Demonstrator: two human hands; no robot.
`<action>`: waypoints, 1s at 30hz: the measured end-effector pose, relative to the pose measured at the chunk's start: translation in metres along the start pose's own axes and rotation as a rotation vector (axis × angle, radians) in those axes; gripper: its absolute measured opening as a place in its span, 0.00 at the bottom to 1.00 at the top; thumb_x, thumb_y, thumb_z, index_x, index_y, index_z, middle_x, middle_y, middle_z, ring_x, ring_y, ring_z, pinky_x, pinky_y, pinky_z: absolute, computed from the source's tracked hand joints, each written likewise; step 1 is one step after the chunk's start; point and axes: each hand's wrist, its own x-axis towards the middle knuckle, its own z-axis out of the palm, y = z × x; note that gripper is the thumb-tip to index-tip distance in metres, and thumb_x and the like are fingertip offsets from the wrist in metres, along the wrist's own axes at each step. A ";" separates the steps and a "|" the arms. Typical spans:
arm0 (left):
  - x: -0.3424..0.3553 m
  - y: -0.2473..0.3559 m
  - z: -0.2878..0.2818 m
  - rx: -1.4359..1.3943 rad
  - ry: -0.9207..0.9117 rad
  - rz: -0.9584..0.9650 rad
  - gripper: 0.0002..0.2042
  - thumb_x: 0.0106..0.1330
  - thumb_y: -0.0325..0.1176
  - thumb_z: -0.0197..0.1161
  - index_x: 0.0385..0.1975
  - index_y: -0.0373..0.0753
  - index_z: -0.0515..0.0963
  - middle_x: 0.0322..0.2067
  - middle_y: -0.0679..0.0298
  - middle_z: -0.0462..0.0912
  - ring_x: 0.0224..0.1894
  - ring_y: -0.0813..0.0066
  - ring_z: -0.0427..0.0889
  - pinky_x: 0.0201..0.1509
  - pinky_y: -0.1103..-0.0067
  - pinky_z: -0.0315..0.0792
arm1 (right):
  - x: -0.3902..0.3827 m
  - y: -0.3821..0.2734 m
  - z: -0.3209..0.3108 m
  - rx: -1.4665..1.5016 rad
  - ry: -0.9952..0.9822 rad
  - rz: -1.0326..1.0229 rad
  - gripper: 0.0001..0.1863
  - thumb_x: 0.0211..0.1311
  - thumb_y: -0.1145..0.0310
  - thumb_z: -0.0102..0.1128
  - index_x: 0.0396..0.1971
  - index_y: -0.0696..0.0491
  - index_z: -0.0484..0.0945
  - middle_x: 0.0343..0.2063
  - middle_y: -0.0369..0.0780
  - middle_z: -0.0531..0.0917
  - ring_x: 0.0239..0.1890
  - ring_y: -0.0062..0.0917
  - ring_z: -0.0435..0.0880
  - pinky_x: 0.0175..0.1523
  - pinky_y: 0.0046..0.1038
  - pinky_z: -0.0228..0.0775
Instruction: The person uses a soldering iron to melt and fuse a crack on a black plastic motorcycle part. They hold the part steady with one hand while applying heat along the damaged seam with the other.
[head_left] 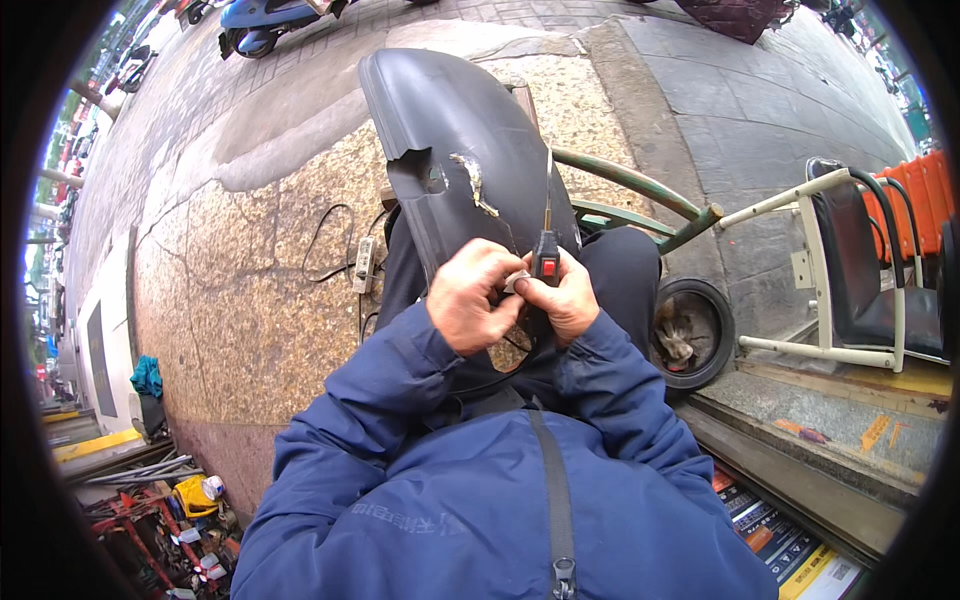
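My left hand [474, 296] is closed, its fingertips pinching a small whitish scrap [516, 281] that my right thumb also touches. What the scrap is, I cannot make out. My right hand [566, 302] grips what looks like a soldering iron [546, 262], with a black handle, a red switch and a long thin metal tip pointing away from me. Beyond both hands, a large curved black plastic fender [455, 120] rests over my lap. It has a jagged notch at its left edge and a rough, pale, melted-looking strip [472, 184] beside a crack.
A power strip [364, 265] with a black cord lies on the stone floor at left. On the right are a small tyre [693, 333] and a metal-framed chair [840, 262]. Jumbled tools and parts [165, 535] fill the lower left. A blue scooter [262, 22] stands far off.
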 end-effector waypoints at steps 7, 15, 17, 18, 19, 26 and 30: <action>0.023 -0.085 -0.070 -0.692 0.870 -0.397 0.23 0.70 0.32 0.61 0.61 0.30 0.66 0.60 0.52 0.72 0.59 0.66 0.75 0.65 0.70 0.69 | 0.002 -0.001 -0.004 -0.048 0.044 0.083 0.19 0.60 0.77 0.71 0.48 0.57 0.74 0.33 0.43 0.85 0.28 0.24 0.86 0.31 0.28 0.81; 0.050 -0.141 -0.072 -1.572 0.323 -0.526 0.20 0.72 0.39 0.58 0.58 0.33 0.74 0.49 0.52 0.85 0.50 0.54 0.85 0.57 0.58 0.79 | 0.006 0.003 -0.009 -0.062 0.007 0.087 0.19 0.60 0.75 0.72 0.48 0.57 0.74 0.34 0.44 0.86 0.28 0.25 0.86 0.31 0.28 0.80; 0.055 -0.140 -0.069 -1.576 0.312 -0.550 0.20 0.70 0.39 0.60 0.57 0.33 0.75 0.48 0.51 0.85 0.48 0.54 0.86 0.56 0.57 0.80 | 0.006 0.004 -0.009 -0.064 0.006 0.095 0.19 0.60 0.75 0.72 0.48 0.57 0.74 0.34 0.44 0.86 0.28 0.25 0.86 0.31 0.27 0.80; 0.057 -0.140 -0.067 -1.560 0.315 -0.561 0.20 0.70 0.39 0.60 0.56 0.33 0.75 0.48 0.51 0.85 0.48 0.53 0.86 0.55 0.58 0.80 | 0.006 0.005 -0.009 -0.061 0.006 0.100 0.19 0.60 0.75 0.72 0.48 0.57 0.74 0.34 0.44 0.86 0.29 0.25 0.86 0.32 0.27 0.80; 0.057 -0.140 -0.067 -1.519 0.352 -0.604 0.20 0.69 0.39 0.61 0.56 0.33 0.76 0.47 0.51 0.85 0.47 0.53 0.86 0.55 0.58 0.81 | 0.007 0.006 -0.009 -0.062 0.004 0.098 0.19 0.60 0.75 0.72 0.48 0.57 0.74 0.34 0.44 0.86 0.29 0.24 0.86 0.32 0.27 0.80; 0.054 -0.145 -0.067 -1.580 0.256 -0.572 0.20 0.68 0.37 0.62 0.54 0.30 0.76 0.47 0.48 0.85 0.46 0.51 0.87 0.54 0.57 0.82 | 0.009 0.011 -0.012 -0.041 -0.027 0.069 0.19 0.60 0.76 0.71 0.48 0.57 0.74 0.34 0.45 0.85 0.29 0.24 0.86 0.33 0.27 0.81; 0.054 -0.148 -0.069 -1.595 0.253 -0.573 0.20 0.68 0.37 0.62 0.54 0.29 0.76 0.47 0.47 0.85 0.46 0.50 0.87 0.54 0.56 0.82 | 0.008 0.011 -0.012 -0.054 -0.032 0.082 0.19 0.60 0.76 0.71 0.48 0.58 0.75 0.34 0.45 0.85 0.29 0.25 0.86 0.34 0.27 0.81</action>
